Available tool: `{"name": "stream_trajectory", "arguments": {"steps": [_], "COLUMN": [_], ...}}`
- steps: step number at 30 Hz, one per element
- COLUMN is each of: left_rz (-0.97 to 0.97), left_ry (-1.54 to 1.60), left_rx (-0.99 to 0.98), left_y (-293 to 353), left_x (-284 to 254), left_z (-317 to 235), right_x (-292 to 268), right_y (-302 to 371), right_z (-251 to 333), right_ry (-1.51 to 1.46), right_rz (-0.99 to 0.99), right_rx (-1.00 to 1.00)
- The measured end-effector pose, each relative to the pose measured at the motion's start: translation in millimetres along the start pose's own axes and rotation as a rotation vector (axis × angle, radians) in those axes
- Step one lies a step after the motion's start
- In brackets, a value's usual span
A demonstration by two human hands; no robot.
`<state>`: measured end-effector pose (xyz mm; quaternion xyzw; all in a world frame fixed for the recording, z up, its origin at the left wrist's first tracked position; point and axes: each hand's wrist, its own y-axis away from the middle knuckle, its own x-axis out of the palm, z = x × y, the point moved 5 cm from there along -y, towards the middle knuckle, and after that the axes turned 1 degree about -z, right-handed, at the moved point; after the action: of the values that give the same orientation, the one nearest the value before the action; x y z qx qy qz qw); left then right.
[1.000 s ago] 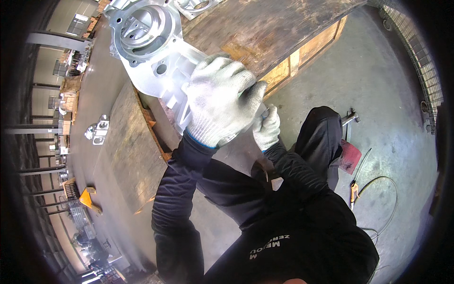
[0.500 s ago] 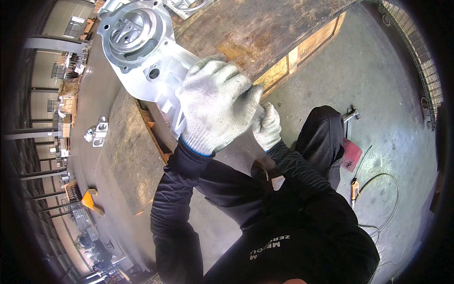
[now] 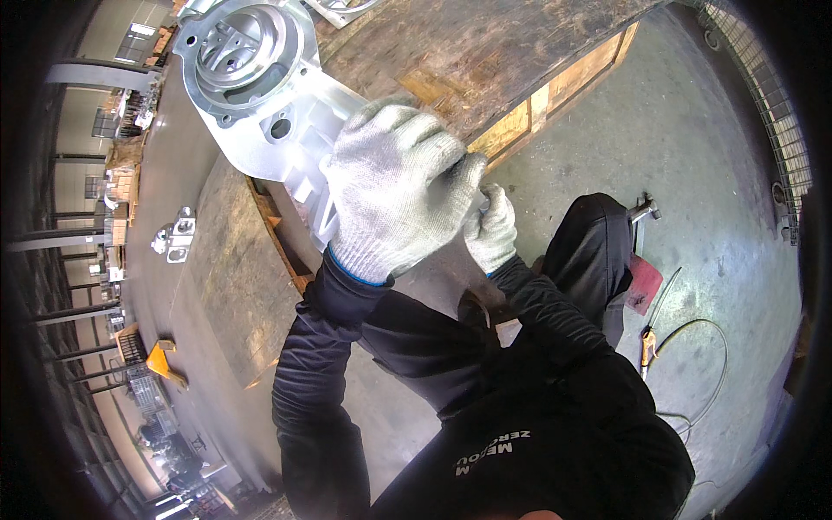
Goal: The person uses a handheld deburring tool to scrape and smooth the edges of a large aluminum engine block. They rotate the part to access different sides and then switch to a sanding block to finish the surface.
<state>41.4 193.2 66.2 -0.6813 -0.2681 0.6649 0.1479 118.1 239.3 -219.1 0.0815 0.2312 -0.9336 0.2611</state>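
Observation:
A large silver metal casting, with a round stepped bore at its far end, lies on the worn wooden bench. My left hand, in a light grey knitted glove, is at the casting's near end. Its fingers are curled closed. Just to the right and a little nearer me is my right hand, gloved alike, with fingers closed close to the left hand's fingertips. Whatever lies between the two hands is hidden by the gloves.
Part of another silver casting shows at the top edge. A smaller metal part sits at the left. An air blow gun and its hose lie on the right-hand floor. Wire mesh stands at far right.
The casting and background have shifted slightly left and up in the picture. Both hands keep nearly the same closed pose and place.

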Motion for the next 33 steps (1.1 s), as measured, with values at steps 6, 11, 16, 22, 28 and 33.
{"name": "stream_trajectory", "arguments": {"steps": [6, 11, 16, 22, 28, 33], "left_rz": [0.035, 0.027, 0.018, -0.008, -0.043, -0.054], "left_ry": [-0.005, -0.008, -0.031, -0.035, -0.048, -0.056], "left_rx": [-0.011, -0.04, -0.023, -0.004, 0.011, 0.012], "left_y": [-1.0, -0.2, 0.3, 2.8, 3.5, 3.9], "left_x": [2.3, 3.5, 2.9, 2.9, 2.7, 2.3], "left_z": [-1.7, -2.0, -2.7, -2.7, -4.4, -6.0], "right_x": [14.9, 32.0, 36.9, 31.0, 30.0, 31.0], "right_y": [8.6, 27.0, 36.9, 32.1, 41.7, 58.4], "right_z": [-12.5, -27.6, -28.7, -18.7, -6.7, 13.5], "right_ry": [-0.081, -0.04, -0.066, -0.046, -0.008, -0.013], "right_rz": [0.054, 0.094, 0.062, 0.061, 0.036, -0.075], "right_rx": [0.056, 0.061, 0.062, 0.045, 0.011, -0.171]}}
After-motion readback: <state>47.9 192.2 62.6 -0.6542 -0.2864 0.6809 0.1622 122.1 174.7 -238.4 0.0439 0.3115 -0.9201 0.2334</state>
